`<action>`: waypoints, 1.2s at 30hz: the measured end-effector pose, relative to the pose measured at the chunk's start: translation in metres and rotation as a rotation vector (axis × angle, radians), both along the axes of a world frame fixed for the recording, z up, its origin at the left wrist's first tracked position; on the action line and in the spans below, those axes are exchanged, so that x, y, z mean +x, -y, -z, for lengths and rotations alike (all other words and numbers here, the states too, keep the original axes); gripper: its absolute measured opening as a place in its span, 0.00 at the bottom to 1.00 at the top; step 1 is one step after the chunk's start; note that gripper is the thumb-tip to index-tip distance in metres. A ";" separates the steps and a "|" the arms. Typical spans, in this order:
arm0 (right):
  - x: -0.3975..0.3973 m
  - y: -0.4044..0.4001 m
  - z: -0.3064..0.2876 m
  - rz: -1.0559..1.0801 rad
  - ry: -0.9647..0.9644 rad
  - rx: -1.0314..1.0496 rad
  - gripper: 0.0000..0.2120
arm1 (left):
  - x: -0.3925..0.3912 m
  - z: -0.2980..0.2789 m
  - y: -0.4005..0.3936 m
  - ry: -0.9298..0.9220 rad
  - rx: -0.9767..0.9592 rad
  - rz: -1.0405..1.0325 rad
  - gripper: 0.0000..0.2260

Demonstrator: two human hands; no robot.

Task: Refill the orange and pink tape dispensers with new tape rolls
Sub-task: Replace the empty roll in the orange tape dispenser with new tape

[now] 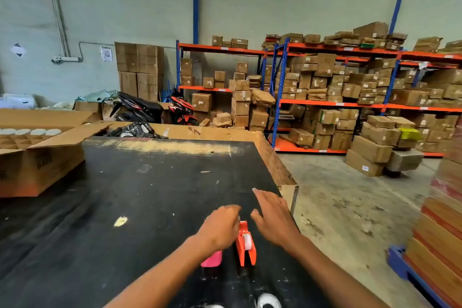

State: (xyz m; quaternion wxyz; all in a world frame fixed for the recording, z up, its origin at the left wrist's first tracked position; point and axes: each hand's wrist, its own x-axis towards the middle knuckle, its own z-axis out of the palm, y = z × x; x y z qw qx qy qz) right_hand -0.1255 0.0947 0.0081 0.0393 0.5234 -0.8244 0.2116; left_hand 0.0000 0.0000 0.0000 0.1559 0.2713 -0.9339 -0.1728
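Nearest us, at the bottom edge of the black worktop point(150, 195), we see two tape rolls: one white roll point(269, 300) and a second point(207, 306) almost cut off by the frame. Just beyond them our two forearms reach forward toward the worktop's right edge. Our left hand point(221, 226) is curled, knuckles up, over the far end of the pink tape dispenser point(212, 259), whose near end sticks out below the wrist; we cannot tell whether the fingers actually grip it, since the hand is blurred and hides that part. Touching the right side of this hand stands the orange tape dispenser point(246, 245), upright on the worktop, lengthwise away from us, with a pale roll showing in its middle. Our right hand point(271, 217) is open, fingers spread and palm down, just to the right of the orange dispenser's far end and holding nothing. At the worktop's left edge sits an open cardboard carton point(37, 157) with dividers and white round tops inside. Beyond the far edge lie a black plastic bag point(135, 130), parked scooters point(150, 107) and orange-and-blue racks point(325, 102) stacked with brown parcels.
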 end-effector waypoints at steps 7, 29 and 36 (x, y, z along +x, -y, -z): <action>-0.004 -0.017 0.054 0.005 0.392 0.144 0.15 | -0.016 0.014 -0.036 0.125 0.212 -0.106 0.11; 0.035 -0.025 0.004 -0.203 0.792 -0.394 0.09 | 0.013 -0.004 -0.039 -0.544 0.908 -0.085 0.14; 0.052 -0.010 0.003 -0.245 0.823 -0.447 0.10 | 0.024 -0.008 -0.039 -0.466 0.670 -0.143 0.20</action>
